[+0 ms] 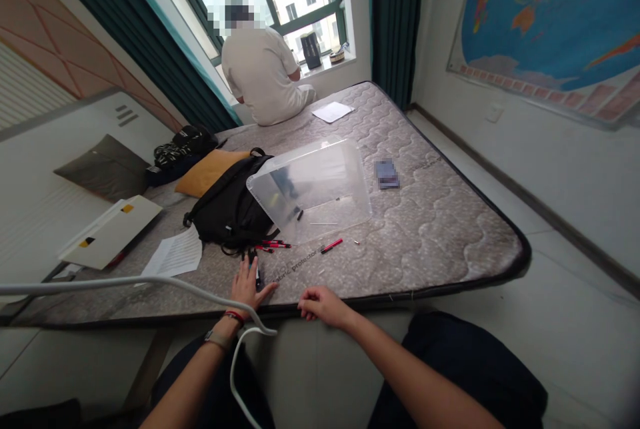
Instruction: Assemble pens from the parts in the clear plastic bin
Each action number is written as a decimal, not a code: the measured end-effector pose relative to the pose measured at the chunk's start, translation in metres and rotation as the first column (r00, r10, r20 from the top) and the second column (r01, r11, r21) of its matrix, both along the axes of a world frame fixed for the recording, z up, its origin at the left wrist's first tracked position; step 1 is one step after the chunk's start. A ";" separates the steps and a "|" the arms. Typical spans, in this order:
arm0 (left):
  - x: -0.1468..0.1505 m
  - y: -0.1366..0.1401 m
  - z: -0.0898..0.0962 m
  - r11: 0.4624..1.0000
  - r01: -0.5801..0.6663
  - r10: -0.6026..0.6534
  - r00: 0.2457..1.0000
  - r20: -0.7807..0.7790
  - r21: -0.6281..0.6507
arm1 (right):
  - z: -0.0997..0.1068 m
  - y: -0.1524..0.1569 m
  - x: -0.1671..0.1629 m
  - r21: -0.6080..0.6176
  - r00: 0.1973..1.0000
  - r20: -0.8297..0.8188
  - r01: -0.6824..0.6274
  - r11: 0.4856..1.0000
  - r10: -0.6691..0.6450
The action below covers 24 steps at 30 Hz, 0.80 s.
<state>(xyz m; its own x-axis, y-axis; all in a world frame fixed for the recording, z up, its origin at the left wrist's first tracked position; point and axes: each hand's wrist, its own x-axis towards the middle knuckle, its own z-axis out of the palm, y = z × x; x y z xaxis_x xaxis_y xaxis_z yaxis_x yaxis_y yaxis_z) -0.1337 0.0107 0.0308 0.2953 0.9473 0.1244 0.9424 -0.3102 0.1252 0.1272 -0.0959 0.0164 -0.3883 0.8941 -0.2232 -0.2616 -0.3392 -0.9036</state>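
My left hand (247,288) lies over the mattress near its front edge, fingers stretched and spread. Under and beside those fingers are dark pens (258,276), partly covered by the hand. My right hand (324,306) hovers at the mattress edge with its fingers curled in; whether anything is inside cannot be seen. Just beyond the left hand, several red and black pens (274,244) lie in a loose cluster. A single red and black pen (332,246) rests farther right, with a tiny pen part (357,242) beside it.
A clear plastic bin (320,182) sits on the mattress (440,236), against a black backpack (235,206). Printed paper (175,252) and a white folder (113,232) lie left. A pale cable (200,289) crosses before my left arm. Another person (263,76) sits at the far edge.
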 end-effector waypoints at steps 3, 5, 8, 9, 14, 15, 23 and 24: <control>0.045 -0.018 0.013 0.988 0.146 -0.150 0.983 0.109 0.047 | 0.006 0.008 0.016 0.068 0.995 0.005 0.104 0.992 -0.104; 0.077 -0.026 0.020 0.961 0.276 -0.269 0.944 0.191 -0.015 | 0.010 0.014 0.031 0.115 0.980 0.038 0.190 0.975 -0.196; 0.118 -0.026 0.027 0.920 0.364 -0.320 0.911 0.261 -0.144 | 0.012 0.024 0.057 0.226 0.920 0.165 0.317 0.921 -0.357; 0.128 -0.023 0.028 0.909 0.369 -0.318 0.915 0.249 -0.194 | 0.011 0.028 0.067 0.271 0.882 0.210 0.362 0.892 -0.422; 0.152 -0.012 0.025 0.871 0.343 -0.309 0.939 0.153 -0.351 | 0.003 0.046 0.108 0.338 0.658 0.253 0.627 0.702 -0.710; 0.153 -0.012 0.024 0.872 0.340 -0.305 0.940 0.152 -0.352 | 0.001 0.050 0.112 0.330 0.629 0.255 0.658 0.678 -0.734; 0.158 -0.017 0.023 0.907 0.310 -0.291 0.951 0.109 -0.286 | -0.004 0.054 0.103 0.318 0.736 0.252 0.550 0.772 -0.628; 0.159 -0.017 0.023 0.915 0.295 -0.276 0.955 0.104 -0.277 | -0.004 0.053 0.102 0.325 0.739 0.269 0.534 0.780 -0.618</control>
<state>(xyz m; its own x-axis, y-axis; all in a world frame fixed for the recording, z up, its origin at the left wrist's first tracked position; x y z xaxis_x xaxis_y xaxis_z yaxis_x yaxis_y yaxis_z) 0.0248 -0.0063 0.0535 0.5589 0.8215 -0.1130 0.8068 -0.5072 0.3031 0.2288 -0.0426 0.0122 0.2825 0.9591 -0.0163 -0.0039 -0.0158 -0.9999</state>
